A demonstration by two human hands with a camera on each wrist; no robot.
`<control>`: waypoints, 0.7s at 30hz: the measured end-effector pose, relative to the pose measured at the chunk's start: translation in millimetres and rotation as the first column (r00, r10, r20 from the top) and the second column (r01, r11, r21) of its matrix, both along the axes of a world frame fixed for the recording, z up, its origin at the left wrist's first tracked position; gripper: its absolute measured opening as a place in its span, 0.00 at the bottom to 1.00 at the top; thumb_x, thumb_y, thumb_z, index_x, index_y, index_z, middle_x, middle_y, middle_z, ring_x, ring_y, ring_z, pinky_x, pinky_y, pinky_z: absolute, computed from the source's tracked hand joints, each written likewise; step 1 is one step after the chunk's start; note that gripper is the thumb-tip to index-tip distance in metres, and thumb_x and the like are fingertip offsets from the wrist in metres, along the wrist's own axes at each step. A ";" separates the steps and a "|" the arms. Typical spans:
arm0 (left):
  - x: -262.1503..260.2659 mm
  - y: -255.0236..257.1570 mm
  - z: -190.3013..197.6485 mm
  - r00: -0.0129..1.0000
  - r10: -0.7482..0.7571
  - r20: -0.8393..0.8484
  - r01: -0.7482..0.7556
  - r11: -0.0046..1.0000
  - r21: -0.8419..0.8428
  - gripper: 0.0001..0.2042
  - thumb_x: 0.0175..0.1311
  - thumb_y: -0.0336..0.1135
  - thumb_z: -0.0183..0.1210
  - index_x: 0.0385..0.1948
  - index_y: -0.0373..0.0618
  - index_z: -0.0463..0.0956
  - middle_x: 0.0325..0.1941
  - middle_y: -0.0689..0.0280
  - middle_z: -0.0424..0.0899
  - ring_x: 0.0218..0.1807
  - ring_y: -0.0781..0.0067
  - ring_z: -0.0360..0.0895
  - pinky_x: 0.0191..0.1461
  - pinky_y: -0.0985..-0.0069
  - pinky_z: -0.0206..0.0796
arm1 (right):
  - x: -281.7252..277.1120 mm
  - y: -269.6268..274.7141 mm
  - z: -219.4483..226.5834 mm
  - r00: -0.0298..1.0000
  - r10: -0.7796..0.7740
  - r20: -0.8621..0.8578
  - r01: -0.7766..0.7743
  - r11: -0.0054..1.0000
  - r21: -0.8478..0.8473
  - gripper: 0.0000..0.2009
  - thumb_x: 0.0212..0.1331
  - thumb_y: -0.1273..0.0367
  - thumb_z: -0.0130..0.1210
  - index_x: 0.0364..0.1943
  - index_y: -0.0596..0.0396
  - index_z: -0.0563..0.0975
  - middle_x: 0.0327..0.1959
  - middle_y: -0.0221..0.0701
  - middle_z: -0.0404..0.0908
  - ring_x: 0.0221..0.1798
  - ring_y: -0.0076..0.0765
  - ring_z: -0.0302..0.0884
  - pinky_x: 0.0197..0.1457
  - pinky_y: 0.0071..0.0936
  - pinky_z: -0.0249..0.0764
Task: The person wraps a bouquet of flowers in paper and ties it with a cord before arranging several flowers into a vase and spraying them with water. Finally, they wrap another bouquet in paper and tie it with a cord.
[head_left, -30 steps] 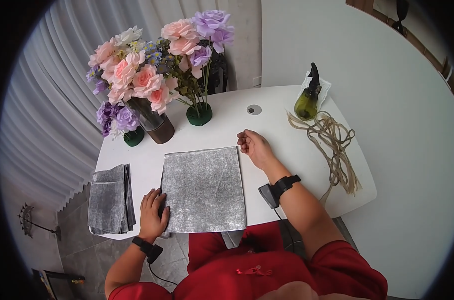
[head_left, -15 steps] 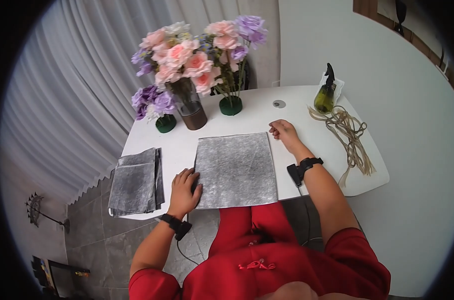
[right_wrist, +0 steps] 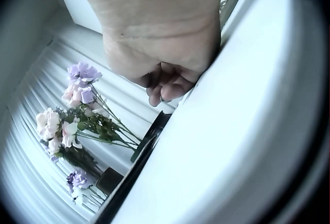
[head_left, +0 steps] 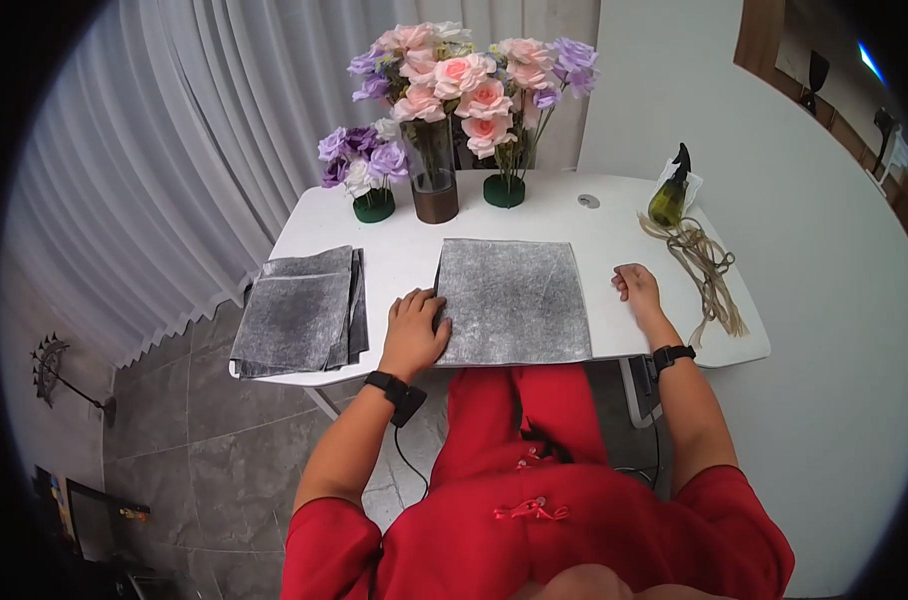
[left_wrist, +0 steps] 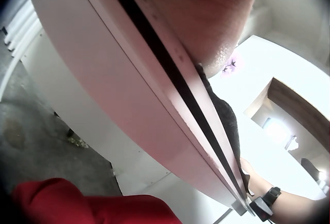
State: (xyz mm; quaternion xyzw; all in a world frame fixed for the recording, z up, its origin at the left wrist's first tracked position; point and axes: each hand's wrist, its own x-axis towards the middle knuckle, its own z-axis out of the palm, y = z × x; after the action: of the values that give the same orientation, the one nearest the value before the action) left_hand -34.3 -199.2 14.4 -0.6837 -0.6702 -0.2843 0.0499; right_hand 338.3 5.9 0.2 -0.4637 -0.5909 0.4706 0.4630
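Note:
A square grey mottled sheet lies flat at the front of the white table, its near side along the table edge. My left hand rests at the sheet's left edge, fingers extended and fingertips right at the margin. In the left wrist view the heel of this hand is over the table's rim. To the right of the sheet, my right hand rests on the table, apart from the sheet. Its fingers curl loosely with nothing held, as the right wrist view of the hand also shows.
Left of my left hand lies a stack of grey sheets. Behind stand a glass vase of artificial roses and two green-based flower arrangements. At the right are a green spray bottle and a bundle of beige cord.
The head view has swung left, shifting the table rightward in it. My right hand has drawn away from the sheet's far right corner, rightward and nearer me. My left hand stays by the left edge.

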 end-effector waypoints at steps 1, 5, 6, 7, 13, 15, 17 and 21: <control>-0.2 0.4 -0.4 1.000 -0.002 0.000 0.002 1.000 0.010 0.19 0.57 0.41 0.54 0.49 0.44 0.74 0.57 0.58 0.72 0.65 0.58 0.61 0.69 0.54 0.46 | -3.8 -6.2 -0.9 1.000 0.003 0.003 -0.003 1.000 -0.007 0.12 0.64 0.65 0.48 0.38 0.61 0.76 0.28 0.30 0.79 0.27 0.21 0.72 0.29 0.18 0.69; 1.1 0.0 -1.5 1.000 0.010 -0.001 -0.010 1.000 0.022 0.19 0.57 0.41 0.54 0.49 0.45 0.74 0.57 0.58 0.72 0.64 0.58 0.62 0.69 0.54 0.46 | -14.3 -24.4 -8.4 0.976 -0.076 0.206 0.045 0.988 0.151 0.10 0.63 0.67 0.49 0.36 0.61 0.77 0.27 0.32 0.81 0.31 0.23 0.77 0.35 0.20 0.71; 1.4 -0.5 -1.4 1.000 0.014 -0.001 -0.014 1.000 0.022 0.19 0.57 0.41 0.54 0.49 0.45 0.74 0.57 0.58 0.72 0.64 0.58 0.62 0.69 0.54 0.46 | -15.4 -26.3 -9.3 0.971 -0.074 0.226 0.031 0.982 0.188 0.10 0.62 0.68 0.50 0.35 0.61 0.77 0.27 0.32 0.81 0.32 0.24 0.78 0.37 0.21 0.72; 1.2 -0.2 -1.4 1.000 0.012 -0.010 -0.011 1.000 0.018 0.18 0.57 0.41 0.54 0.49 0.44 0.74 0.57 0.58 0.71 0.64 0.58 0.62 0.68 0.55 0.47 | -16.1 -27.7 -10.7 0.972 -0.071 0.225 0.028 0.981 0.190 0.10 0.62 0.68 0.50 0.35 0.61 0.77 0.27 0.32 0.81 0.32 0.24 0.78 0.37 0.21 0.72; 1.2 1.3 -0.6 1.000 0.011 -0.007 -0.010 1.000 0.007 0.19 0.57 0.41 0.54 0.49 0.45 0.74 0.56 0.59 0.72 0.64 0.59 0.62 0.69 0.54 0.47 | -16.5 -25.8 -11.2 0.989 -0.044 0.140 0.017 0.982 0.187 0.08 0.60 0.70 0.51 0.33 0.62 0.78 0.25 0.32 0.80 0.30 0.24 0.78 0.37 0.19 0.71; 2.0 0.5 -1.0 1.000 0.018 -0.009 -0.018 1.000 0.004 0.18 0.57 0.41 0.54 0.49 0.45 0.74 0.56 0.59 0.72 0.64 0.59 0.62 0.69 0.54 0.47 | -18.6 -25.5 -9.9 0.987 -0.036 0.159 0.008 0.985 0.175 0.08 0.62 0.71 0.50 0.32 0.63 0.77 0.24 0.29 0.78 0.28 0.21 0.74 0.36 0.18 0.70; 1.6 1.4 -1.7 1.000 0.011 -0.012 -0.011 1.000 0.016 0.18 0.57 0.41 0.54 0.48 0.45 0.74 0.56 0.59 0.72 0.64 0.59 0.63 0.69 0.54 0.47 | -19.5 -26.2 -8.1 0.987 -0.034 0.159 0.007 0.986 0.164 0.08 0.61 0.72 0.50 0.32 0.63 0.77 0.24 0.29 0.78 0.28 0.21 0.74 0.36 0.18 0.70; 3.2 0.5 -3.1 1.000 0.008 -0.023 -0.008 1.000 0.018 0.18 0.57 0.41 0.54 0.48 0.45 0.74 0.56 0.60 0.72 0.63 0.59 0.63 0.68 0.54 0.47 | -19.3 -28.1 -8.7 0.988 -0.037 0.152 0.011 0.985 0.170 0.07 0.61 0.72 0.50 0.32 0.63 0.77 0.23 0.30 0.77 0.28 0.22 0.74 0.35 0.18 0.70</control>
State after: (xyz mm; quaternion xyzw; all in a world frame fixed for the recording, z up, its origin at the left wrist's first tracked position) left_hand -31.1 -198.7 11.3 -0.6840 -0.6697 -0.2819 0.0649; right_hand 319.0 -22.2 -8.5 -0.4649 -0.6572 0.3760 0.4589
